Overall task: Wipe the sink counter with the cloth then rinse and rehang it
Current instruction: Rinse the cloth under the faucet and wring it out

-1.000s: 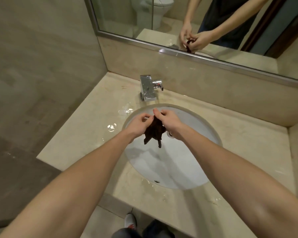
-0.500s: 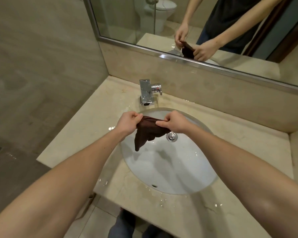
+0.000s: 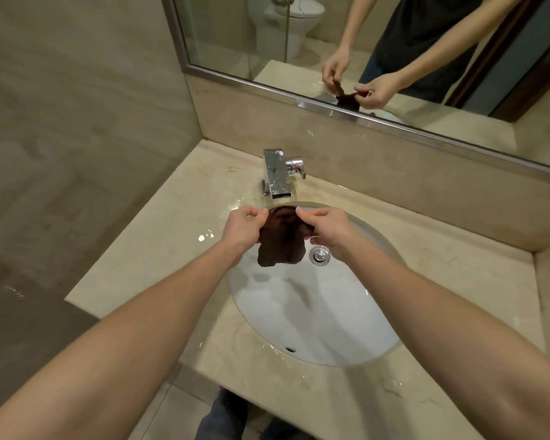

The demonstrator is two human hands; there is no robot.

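Beige marble bench [image 3: 159, 249] wraps a white oval sink [image 3: 315, 312], wet in patches, with beads of water [image 3: 204, 236] on its left side; a chrome tap [image 3: 277, 176] stands at the far edge beneath a wall mirror [image 3: 235, 33]; I see no stream leaving the spout.

My left hand [image 3: 243, 228] pinches the upper left edge of the dark brown cloth [image 3: 281, 239] between thumb and curled fingers; my right hand [image 3: 331, 231] pinches the upper right edge the same way; the cloth hangs spread between them over the far part of the basin, just near of the tap, its lower hem loose and clear of the porcelain; the drain [image 3: 319, 255] sits just to its right.

I judge the wiping done, given the damp bench, and the rinse stage in hand; I am opening the cloth out over the basin.

Next, if it needs more water, one hand must let go to work the tap's lever on the right; otherwise the cloth goes to its hanger, and I can see no hook or rail from here, so I would have to look for it first.
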